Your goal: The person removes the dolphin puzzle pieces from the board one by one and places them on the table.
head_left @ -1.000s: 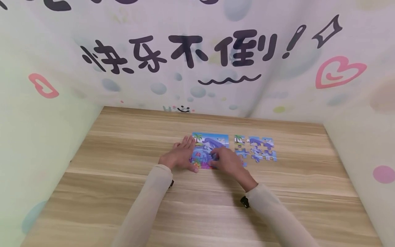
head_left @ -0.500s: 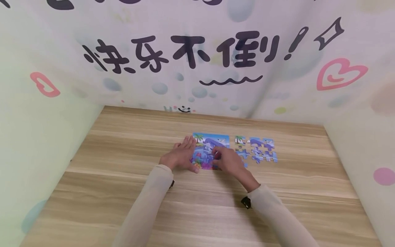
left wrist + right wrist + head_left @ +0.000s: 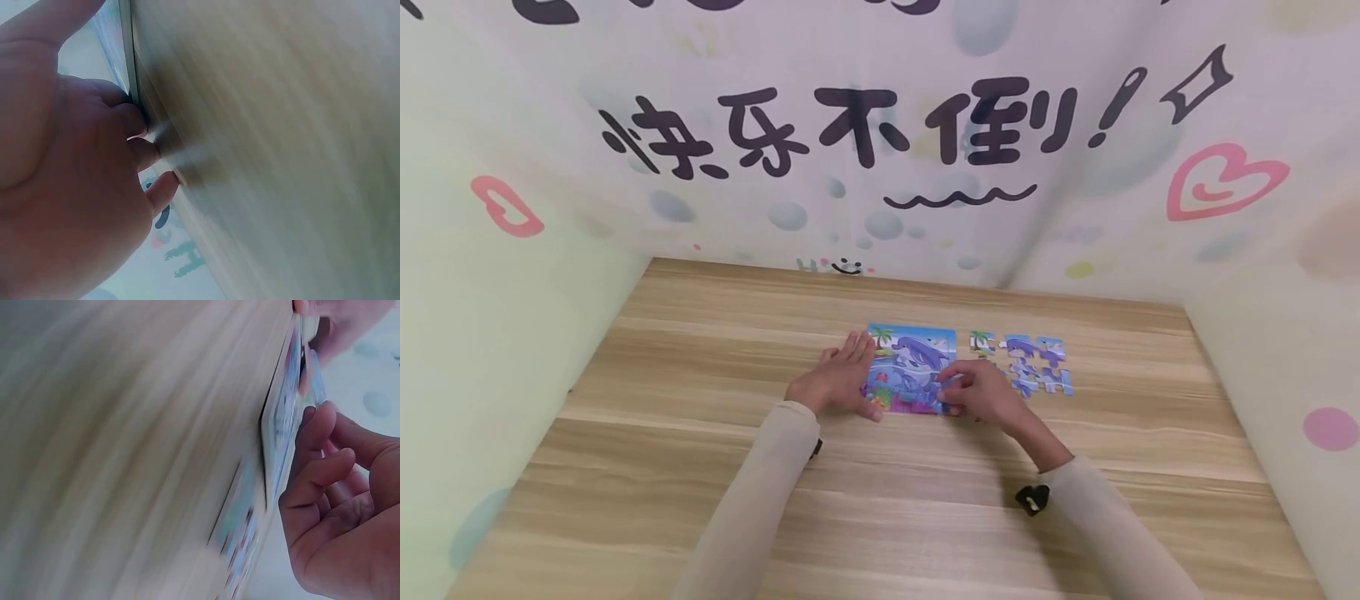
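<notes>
A dolphin jigsaw puzzle board [image 3: 917,350] with a palm tree in its corner lies on the wooden table. My left hand [image 3: 842,375] rests along the board's left edge, fingers extended; in the left wrist view the fingertips of the left hand [image 3: 94,144] touch the tabletop beside the edge. Over the lower right of the board, my right hand [image 3: 985,392] has thumb and forefinger together. From the right wrist view, that right hand [image 3: 337,500] pinches a bluish puzzle piece [image 3: 316,378], tilted above the board. The piece's printed picture is blurred.
Several loose puzzle pieces [image 3: 1021,347] lie to the right of the board, some partly hidden behind my right hand. The wooden table [image 3: 880,500] extends around them, with a printed white cloth [image 3: 737,225] hanging at its back.
My right hand has moved right, from the middle of the board to its lower right edge, uncovering more of the dolphin picture. The left hand has stayed in place.
</notes>
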Demonstrator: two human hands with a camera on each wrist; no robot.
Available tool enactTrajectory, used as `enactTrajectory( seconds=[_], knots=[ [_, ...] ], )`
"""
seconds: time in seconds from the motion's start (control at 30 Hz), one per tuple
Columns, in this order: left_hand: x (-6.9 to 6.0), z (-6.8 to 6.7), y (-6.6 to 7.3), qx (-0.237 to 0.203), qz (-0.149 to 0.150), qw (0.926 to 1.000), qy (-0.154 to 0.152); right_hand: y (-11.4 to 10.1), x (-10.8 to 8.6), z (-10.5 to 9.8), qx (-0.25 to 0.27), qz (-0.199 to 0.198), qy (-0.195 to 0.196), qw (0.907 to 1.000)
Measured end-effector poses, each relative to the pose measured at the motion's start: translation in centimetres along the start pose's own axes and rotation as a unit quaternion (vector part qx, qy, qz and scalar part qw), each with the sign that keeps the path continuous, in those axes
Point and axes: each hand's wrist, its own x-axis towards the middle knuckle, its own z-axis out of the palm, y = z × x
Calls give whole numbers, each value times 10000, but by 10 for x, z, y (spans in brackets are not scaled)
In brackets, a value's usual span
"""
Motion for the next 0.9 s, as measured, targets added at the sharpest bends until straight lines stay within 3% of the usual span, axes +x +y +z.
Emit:
enactTrajectory(
  seconds=[0.3,0.9],
  knots=[
    [-1,-1,1,-41,49,10000,24,27,-17,-38,296,356,51,9989],
    [1,1,-2,80,32,10000,17,73,-44,-75,-17,830,246,9962]
  ],
)
